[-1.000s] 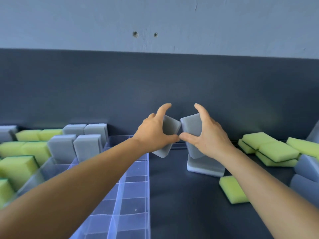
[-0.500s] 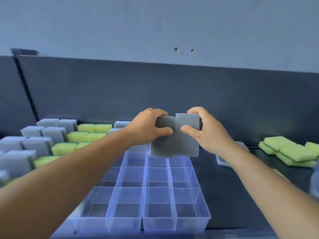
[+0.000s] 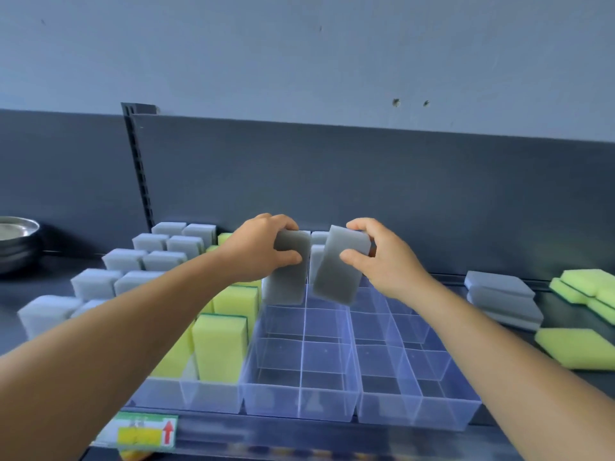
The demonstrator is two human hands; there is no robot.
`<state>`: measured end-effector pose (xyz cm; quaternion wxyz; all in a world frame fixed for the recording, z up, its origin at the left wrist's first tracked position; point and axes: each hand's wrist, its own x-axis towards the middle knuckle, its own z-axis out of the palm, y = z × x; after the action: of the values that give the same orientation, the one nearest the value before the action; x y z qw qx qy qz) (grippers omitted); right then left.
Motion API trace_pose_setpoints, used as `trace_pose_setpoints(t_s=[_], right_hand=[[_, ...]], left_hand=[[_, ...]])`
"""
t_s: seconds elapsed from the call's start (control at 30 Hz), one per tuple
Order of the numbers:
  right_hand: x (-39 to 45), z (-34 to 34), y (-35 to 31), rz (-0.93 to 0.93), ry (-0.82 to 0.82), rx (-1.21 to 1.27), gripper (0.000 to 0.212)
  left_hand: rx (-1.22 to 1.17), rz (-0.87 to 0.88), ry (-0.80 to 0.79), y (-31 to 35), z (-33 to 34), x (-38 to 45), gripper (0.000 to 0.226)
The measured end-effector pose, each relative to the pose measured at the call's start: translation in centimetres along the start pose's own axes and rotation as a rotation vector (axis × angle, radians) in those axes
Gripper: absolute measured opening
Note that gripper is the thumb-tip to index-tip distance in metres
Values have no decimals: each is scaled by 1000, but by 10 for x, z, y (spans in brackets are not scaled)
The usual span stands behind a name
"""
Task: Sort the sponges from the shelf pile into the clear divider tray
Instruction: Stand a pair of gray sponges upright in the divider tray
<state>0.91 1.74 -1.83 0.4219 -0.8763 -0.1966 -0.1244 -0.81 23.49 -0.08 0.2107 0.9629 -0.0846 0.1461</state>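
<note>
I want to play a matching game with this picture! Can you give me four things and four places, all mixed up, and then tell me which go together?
Things:
1. grey sponge in the left hand
2. yellow-green sponge standing up
3. grey sponge stack
4. metal bowl

Places:
A. far left on the shelf
B. lying right of the clear tray
C. in a near left slot of the tray
D. held above the tray's back slots

Pairs: 1-D, 2-C, 3-B, 4-A
</note>
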Motion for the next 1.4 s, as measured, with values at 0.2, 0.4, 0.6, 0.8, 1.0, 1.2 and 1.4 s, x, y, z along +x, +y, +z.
trace_pose_setpoints(t_s=[0.2, 0.4, 0.6, 0.8, 1.0, 1.2, 1.4], right_hand=[[10, 20, 5, 48, -34, -65, 38], [23, 26, 7, 44, -46, -93, 37], [26, 26, 15, 39, -59, -157, 32], [23, 40, 16, -9, -130, -293, 35], [18, 43, 18, -6, -188, -413, 35], [9, 38, 12, 27, -235, -469, 59], [-13, 18, 2, 16, -183, -512, 66]], left_hand=[[-33, -14, -45, -11, 9, 5, 45], [-68, 3, -51, -8, 14, 14, 42], [-52, -24, -64, -13, 18, 17, 38], [140, 11, -142, -17, 33, 13, 41], [271, 43, -166, -12, 39, 13, 39], [331, 47, -185, -9, 33, 9, 54], [357, 132, -148, 9, 26, 0, 64]])
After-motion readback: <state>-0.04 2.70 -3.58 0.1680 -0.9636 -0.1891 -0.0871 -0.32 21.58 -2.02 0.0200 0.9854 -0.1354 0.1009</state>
